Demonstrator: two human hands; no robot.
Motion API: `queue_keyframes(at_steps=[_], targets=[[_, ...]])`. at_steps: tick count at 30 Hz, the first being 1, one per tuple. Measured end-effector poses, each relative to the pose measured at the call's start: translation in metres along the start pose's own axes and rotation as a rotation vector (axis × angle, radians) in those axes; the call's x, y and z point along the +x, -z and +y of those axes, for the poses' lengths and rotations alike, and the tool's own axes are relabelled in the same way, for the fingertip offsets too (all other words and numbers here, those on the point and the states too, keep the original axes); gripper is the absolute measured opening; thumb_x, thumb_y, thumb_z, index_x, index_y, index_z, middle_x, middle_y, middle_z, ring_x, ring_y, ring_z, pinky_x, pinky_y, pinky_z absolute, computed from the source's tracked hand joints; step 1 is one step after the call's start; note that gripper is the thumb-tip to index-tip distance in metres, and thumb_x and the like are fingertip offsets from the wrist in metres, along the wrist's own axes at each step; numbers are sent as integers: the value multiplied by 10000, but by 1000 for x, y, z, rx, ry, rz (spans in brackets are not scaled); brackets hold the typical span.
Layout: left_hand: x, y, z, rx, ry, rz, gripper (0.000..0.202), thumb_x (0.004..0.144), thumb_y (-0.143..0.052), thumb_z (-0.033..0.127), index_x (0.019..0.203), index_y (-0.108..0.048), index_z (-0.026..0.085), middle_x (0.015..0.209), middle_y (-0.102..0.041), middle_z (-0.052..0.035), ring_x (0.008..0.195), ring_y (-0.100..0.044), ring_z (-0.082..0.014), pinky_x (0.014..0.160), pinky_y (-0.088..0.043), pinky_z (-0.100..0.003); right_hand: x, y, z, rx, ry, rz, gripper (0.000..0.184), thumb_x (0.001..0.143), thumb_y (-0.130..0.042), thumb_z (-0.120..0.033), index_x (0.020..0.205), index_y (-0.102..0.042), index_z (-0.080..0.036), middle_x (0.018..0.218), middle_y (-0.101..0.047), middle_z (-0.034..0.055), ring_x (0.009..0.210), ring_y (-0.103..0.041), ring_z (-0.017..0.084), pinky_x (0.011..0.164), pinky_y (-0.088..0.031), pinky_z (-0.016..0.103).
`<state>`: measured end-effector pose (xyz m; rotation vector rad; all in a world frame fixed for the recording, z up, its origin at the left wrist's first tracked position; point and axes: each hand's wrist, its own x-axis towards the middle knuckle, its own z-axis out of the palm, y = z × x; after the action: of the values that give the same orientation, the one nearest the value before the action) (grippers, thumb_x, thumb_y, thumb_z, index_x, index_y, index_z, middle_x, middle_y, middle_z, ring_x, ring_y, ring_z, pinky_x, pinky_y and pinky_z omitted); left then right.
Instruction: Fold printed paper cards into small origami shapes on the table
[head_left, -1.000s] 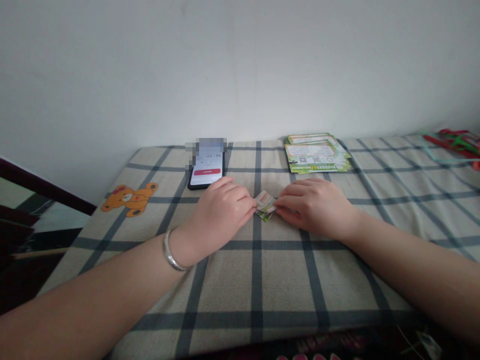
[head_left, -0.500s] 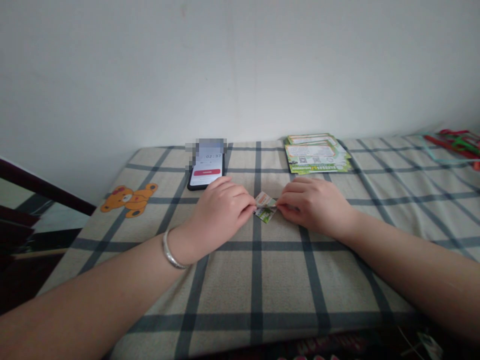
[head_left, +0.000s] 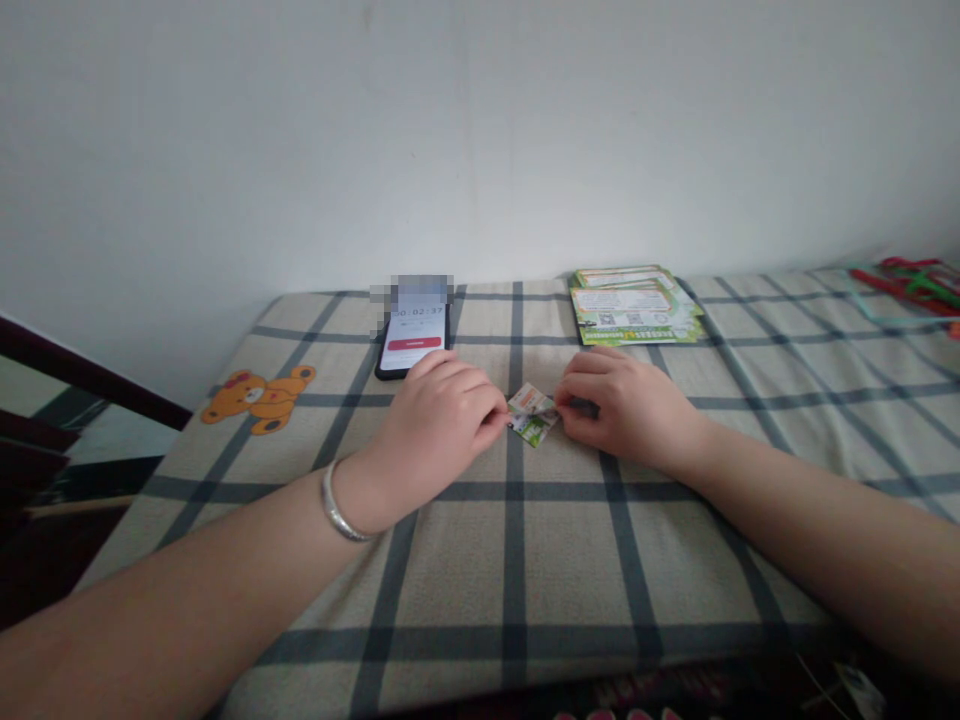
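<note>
Between my two hands is a small folded paper (head_left: 533,413), printed in white, green and orange, with creases meeting near its middle. My left hand (head_left: 448,415) pinches its left corner between thumb and forefinger; a silver bangle (head_left: 341,508) circles that wrist. On the opposite side, my right hand (head_left: 626,410) pinches the right corner the same way. The paper is low over the checked cloth; whether it touches cannot be told. Behind my left fingers lies a phone (head_left: 415,343) with a running timer on its screen.
A stack of green and white printed sheets (head_left: 637,310) lies by the wall (head_left: 510,140), beyond my right hand. An orange bear picture (head_left: 260,400) is on the checked tablecloth (head_left: 465,560) at left. Red and green items (head_left: 919,285) sit at the far right.
The paper's middle looks a little wider and flatter between my fingers. My hands have shifted very slightly apart, both still pinching its corners.
</note>
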<state>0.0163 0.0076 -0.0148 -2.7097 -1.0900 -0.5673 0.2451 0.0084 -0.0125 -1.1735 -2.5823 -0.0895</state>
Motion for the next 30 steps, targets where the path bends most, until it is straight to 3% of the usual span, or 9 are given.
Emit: queue_keyframes(at_steps=[10,15,25,30], targets=[[-1,-2,3,-51,122,3,135,855,-606,229,731,-633,181,739,-622,-20,791,-542,-204,773,-406,-379,1,2,-3,86,-72,-1,121,829,-577,-248,747,-641,-185,782,-624,42,798,-550,182,705,-396,294],[1,-4,4,-121,190,-54,149,868,-588,222,741,-646,170,740,-606,-35,813,-530,-213,752,-412,-371,4,-1,-1,123,-103,-29,165,839,-555,-236,696,-609,-171,734,-610,43,758,-541,169,703,-391,292],[3,-10,2,-149,183,-111,255,892,-586,325,693,-646,176,716,-641,-19,809,-514,-204,762,-370,-366,5,-3,0,168,-125,-42,136,818,-557,-212,695,-600,-172,692,-574,23,688,-502,148,653,-363,278],[4,-11,2,-120,180,-128,275,882,-585,332,660,-635,178,693,-641,-19,807,-508,-203,770,-351,-362,6,-9,0,207,-121,-6,255,868,-572,-361,688,-588,-182,744,-589,26,714,-518,148,655,-360,273]])
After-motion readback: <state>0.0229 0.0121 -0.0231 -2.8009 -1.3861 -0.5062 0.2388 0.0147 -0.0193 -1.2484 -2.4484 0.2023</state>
